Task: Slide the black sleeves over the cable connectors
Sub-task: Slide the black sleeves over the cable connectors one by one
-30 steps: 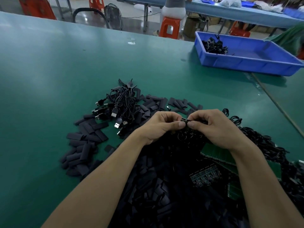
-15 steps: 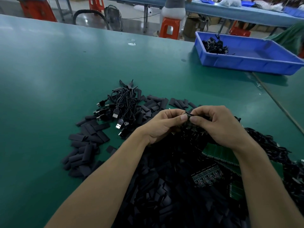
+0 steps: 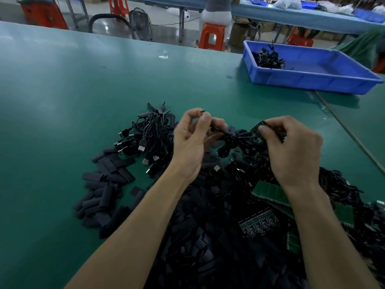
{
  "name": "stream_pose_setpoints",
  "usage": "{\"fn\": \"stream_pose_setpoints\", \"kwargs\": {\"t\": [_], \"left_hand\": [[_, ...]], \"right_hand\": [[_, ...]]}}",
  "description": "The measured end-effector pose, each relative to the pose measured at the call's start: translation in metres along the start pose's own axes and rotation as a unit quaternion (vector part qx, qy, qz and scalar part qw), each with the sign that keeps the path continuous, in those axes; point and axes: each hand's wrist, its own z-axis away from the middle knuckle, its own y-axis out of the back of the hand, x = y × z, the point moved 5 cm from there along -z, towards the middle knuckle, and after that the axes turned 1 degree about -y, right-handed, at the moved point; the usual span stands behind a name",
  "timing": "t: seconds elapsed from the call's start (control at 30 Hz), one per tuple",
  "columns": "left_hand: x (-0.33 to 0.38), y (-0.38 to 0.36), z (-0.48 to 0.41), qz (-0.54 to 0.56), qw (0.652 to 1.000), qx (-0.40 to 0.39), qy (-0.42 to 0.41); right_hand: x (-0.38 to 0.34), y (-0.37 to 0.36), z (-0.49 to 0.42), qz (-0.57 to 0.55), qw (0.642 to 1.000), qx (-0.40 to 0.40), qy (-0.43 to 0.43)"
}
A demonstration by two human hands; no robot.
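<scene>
Black sleeves (image 3: 108,174) loose on desk (image 3: 62,97) at left, beside bundled USB cables (image 3: 150,138). Left hand (image 3: 191,142), pulled apart from right since a second ago, pinching thin cable end (image 3: 216,128). Right hand (image 3: 291,151) pinching small black connector piece (image 3: 258,125), seemingly sleeved. Likely one unit finished, ready for blue tray (image 3: 312,80).

What's pinched under the left hand (image 3: 191,142) fingertips (image 3: 205,117) is too small and dark to be told apart as sleeve or cable end, and the part gripped behind the right hand (image 3: 291,151) fingers (image 3: 263,128) is mostly covered. The cable (image 3: 235,135) strung between the fingers gets lost against the black pile (image 3: 208,236), which is cut off by the bottom edge.
</scene>
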Motion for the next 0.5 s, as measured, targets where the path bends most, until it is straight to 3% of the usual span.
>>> {"fn": "stream_pose_setpoints", "kwargs": {"t": [0.17, 0.37, 0.5], "left_hand": [[0.036, -0.001, 0.006, -0.003, 0.988, 0.074, -0.139], [0.036, 0.015, 0.01, 0.039, 0.972, 0.188, -0.135], [0.036, 0.019, 0.006, 0.053, 0.963, 0.228, -0.132]], "right_hand": [[-0.009, 0.003, 0.008, 0.0, 0.998, 0.062, 0.003], [-0.015, -0.003, 0.019, -0.02, 0.997, 0.076, 0.014], [-0.01, -0.006, 0.019, -0.101, 0.994, 0.029, -0.024]]}}
